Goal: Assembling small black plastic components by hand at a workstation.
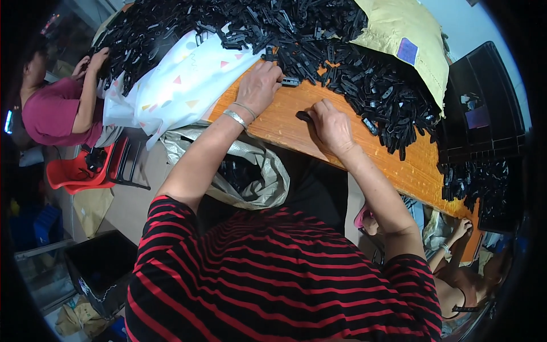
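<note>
Head view: the right hand (331,126) grips a small black piece (304,116) over the wooden table (283,115). The left hand (257,88) is bent, fingers at the edge of the heap of black parts (319,34); a black-and-silver piece (291,81) adjoins its thumb side (whether gripped, I cannot tell). A patterned white plastic sheet (176,82) lies to that hand's left.

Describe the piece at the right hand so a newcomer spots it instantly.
Find the orange-brown wooden table with black parts heaped along its far side. Nearer the person, the right hand pinches a small dark piece that pokes out leftward. Bare wood shows beside it, while the heaped parts overlap.
</note>
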A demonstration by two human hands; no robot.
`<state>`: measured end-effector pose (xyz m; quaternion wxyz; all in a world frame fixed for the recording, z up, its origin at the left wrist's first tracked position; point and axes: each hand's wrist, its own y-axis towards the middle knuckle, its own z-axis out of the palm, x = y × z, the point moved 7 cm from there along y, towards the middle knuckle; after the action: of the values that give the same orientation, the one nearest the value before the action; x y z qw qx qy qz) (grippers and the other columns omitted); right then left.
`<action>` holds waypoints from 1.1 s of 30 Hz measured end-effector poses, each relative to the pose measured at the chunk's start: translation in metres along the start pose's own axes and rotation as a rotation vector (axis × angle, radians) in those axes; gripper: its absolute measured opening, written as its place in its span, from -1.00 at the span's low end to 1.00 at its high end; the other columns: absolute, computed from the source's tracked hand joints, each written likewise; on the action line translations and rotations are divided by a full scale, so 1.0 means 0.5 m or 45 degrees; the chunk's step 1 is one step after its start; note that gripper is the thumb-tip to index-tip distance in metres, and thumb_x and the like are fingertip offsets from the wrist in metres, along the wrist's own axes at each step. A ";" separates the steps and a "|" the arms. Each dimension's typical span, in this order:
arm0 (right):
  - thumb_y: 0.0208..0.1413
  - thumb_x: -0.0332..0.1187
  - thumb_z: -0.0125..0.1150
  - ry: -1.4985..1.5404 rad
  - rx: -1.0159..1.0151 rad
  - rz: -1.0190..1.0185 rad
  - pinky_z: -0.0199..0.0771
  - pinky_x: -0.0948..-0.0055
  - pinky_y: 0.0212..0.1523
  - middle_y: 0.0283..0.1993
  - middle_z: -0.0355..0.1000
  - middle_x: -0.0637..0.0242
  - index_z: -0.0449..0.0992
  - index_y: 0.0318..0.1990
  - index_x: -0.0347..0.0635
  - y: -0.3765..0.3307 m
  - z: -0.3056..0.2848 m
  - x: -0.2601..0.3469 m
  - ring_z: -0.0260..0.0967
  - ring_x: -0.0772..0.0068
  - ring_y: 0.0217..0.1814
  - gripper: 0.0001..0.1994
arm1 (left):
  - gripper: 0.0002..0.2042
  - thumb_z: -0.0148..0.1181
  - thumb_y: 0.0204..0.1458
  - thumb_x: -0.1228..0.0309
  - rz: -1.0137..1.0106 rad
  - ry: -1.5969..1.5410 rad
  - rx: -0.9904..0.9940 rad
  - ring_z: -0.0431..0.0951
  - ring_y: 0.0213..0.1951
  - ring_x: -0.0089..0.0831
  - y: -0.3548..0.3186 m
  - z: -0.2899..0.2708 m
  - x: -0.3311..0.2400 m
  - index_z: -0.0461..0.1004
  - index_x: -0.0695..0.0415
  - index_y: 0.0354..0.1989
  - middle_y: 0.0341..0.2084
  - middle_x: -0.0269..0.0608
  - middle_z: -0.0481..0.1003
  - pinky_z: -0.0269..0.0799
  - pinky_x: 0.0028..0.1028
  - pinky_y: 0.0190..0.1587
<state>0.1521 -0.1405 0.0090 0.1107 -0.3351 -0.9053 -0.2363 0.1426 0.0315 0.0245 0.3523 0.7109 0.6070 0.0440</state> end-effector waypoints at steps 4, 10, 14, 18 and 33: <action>0.16 -0.31 0.09 0.331 -0.201 0.275 0.43 0.28 -0.29 -0.38 0.47 0.10 0.43 -0.15 -0.27 0.014 -0.048 -0.040 0.47 0.13 -0.32 -0.78 | -0.84 0.26 -0.17 0.53 0.040 -0.116 0.008 0.44 -0.32 -0.19 -0.006 -0.028 -0.042 0.39 0.15 -0.43 -0.47 -0.20 0.40 0.36 -0.32 -0.28; 0.19 -0.38 0.12 1.084 0.127 0.634 0.24 0.68 -0.65 -0.54 0.37 0.42 0.44 -0.27 -0.31 0.025 -0.044 -0.053 0.25 0.70 -0.64 -0.86 | -0.83 0.26 -0.11 0.51 0.029 -0.413 0.071 0.51 -0.46 -0.36 0.006 -0.027 -0.102 0.42 0.17 -0.35 -0.44 -0.28 0.48 0.40 -0.44 -0.41; 0.17 -0.41 0.14 1.185 0.080 0.782 0.19 0.68 -0.71 -0.57 0.38 0.40 0.44 -0.34 -0.30 -0.020 -0.018 -0.071 0.21 0.70 -0.71 -0.87 | -0.84 0.25 -0.02 0.48 -0.618 -1.270 0.394 0.44 -0.53 -0.61 -0.037 0.046 -0.061 0.44 0.23 -0.30 -0.49 -0.34 0.48 0.34 -0.61 -0.51; 0.16 -0.41 0.15 1.200 0.161 0.874 0.19 0.69 -0.71 -0.56 0.41 0.38 0.44 -0.36 -0.28 -0.049 0.004 -0.065 0.21 0.70 -0.72 -0.88 | -0.82 0.27 -0.02 0.43 -0.907 -1.343 0.430 0.40 -0.58 -0.68 -0.078 0.069 -0.055 0.47 0.25 -0.30 -0.58 -0.35 0.46 0.27 -0.68 -0.58; 0.15 -0.38 0.16 1.082 0.301 0.941 0.21 0.64 -0.76 -0.62 0.38 0.37 0.40 -0.36 -0.26 -0.045 0.035 -0.078 0.26 0.64 -0.75 -0.86 | -0.85 0.29 -0.10 0.40 -0.851 -0.785 0.451 0.56 -0.40 -0.32 -0.086 0.096 -0.036 0.51 0.21 -0.41 -0.49 -0.11 0.55 0.46 -0.40 -0.28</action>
<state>0.1658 -0.1681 -0.0280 0.5766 -0.4903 -0.6244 -0.1930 0.1257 -0.0057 -0.0286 0.3842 0.5061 0.6676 -0.3880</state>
